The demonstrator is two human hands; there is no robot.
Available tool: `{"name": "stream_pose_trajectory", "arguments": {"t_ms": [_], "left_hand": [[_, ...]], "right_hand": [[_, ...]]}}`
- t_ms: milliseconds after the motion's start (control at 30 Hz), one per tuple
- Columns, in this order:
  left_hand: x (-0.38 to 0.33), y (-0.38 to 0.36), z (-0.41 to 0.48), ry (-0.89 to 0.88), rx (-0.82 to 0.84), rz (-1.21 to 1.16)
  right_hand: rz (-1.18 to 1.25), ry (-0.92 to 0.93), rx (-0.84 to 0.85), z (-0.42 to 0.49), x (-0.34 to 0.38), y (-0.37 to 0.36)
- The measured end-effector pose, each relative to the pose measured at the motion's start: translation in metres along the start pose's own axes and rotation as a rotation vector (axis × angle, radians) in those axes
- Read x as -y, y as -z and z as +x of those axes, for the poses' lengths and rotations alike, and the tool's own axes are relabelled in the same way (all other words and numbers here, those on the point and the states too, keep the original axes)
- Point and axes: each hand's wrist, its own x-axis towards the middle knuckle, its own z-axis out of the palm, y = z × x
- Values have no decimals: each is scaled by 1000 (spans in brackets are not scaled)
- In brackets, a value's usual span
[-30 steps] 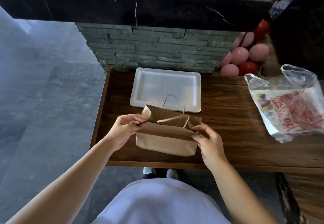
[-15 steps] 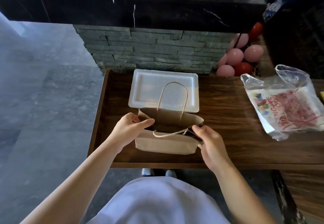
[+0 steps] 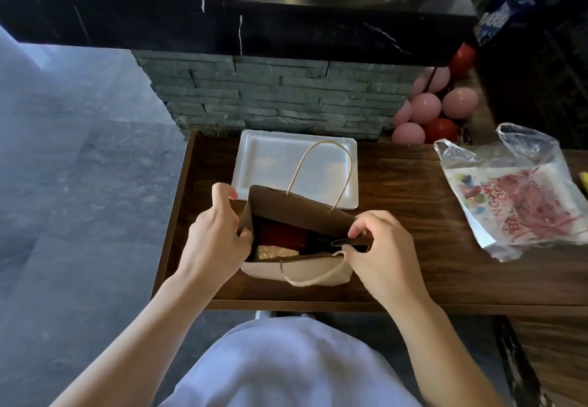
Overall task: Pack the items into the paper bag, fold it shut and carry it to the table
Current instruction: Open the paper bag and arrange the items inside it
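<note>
A brown paper bag (image 3: 296, 209) stands upright near the front edge of the dark wooden counter (image 3: 407, 209), its mouth spread open. Inside it I see a red item (image 3: 283, 236) and a pale gold packet (image 3: 276, 252). My left hand (image 3: 216, 241) grips the bag's left side panel. My right hand (image 3: 381, 250) pinches the right side fold at the rim. One twine handle stands up at the back, the other hangs over the front wall.
A white foam tray (image 3: 270, 164) lies behind the bag. A clear plastic bag with red print (image 3: 515, 196) sits at the right. Pink and red balloons (image 3: 429, 110) are bunched beside a stone-faced pillar (image 3: 280, 94) under a black marble ledge.
The bag's top was folded over a second ago; now its mouth is pulled wide open, the back handle stands up, and both hands have shifted to the side panels.
</note>
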Motion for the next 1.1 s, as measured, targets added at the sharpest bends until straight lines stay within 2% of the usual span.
{"name": "stream_pose_trajectory", "arguments": {"t_ms": [67, 133, 200, 233, 300, 367, 467, 567, 667, 733, 800, 833, 967, 1100], "left_hand": [[1, 2, -3, -53, 1, -11], [3, 1, -4, -121, 26, 24], [5, -2, -5, -165, 56, 94], [5, -3, -5, -162, 76, 120], [5, -6, -5, -146, 132, 169], [3, -9, -3, -130, 187, 218], [2, -8, -1, -87, 189, 239], [4, -3, 0, -38, 155, 260], [5, -1, -1, -11, 170, 242], [4, 0, -2, -4, 185, 244], [4, 2, -3, -1, 201, 246], [5, 3, -4, -2, 214, 245], [4, 6, -6, 4, 258, 258], [5, 7, -10, 14, 265, 272]], "right_hand": [[-49, 17, 6, 2, 9, 3], [-53, 90, -69, 5, 21, 4], [51, 189, -119, 8, 35, 4], [111, 233, -87, 10, 42, 2], [177, 283, 93, 14, 54, -4], [157, 288, 356, 17, 60, -11], [-56, 248, 761, 21, 61, -20], [-134, 111, 955, 22, 60, -20], [-283, 85, 930, 27, 58, -21], [-374, 28, 987, 31, 57, -20], [-368, -71, 1065, 35, 55, -17], [-349, -92, 1047, 37, 52, -16], [-409, -76, 909, 42, 44, -12], [-525, -44, 949, 42, 45, -16]]}}
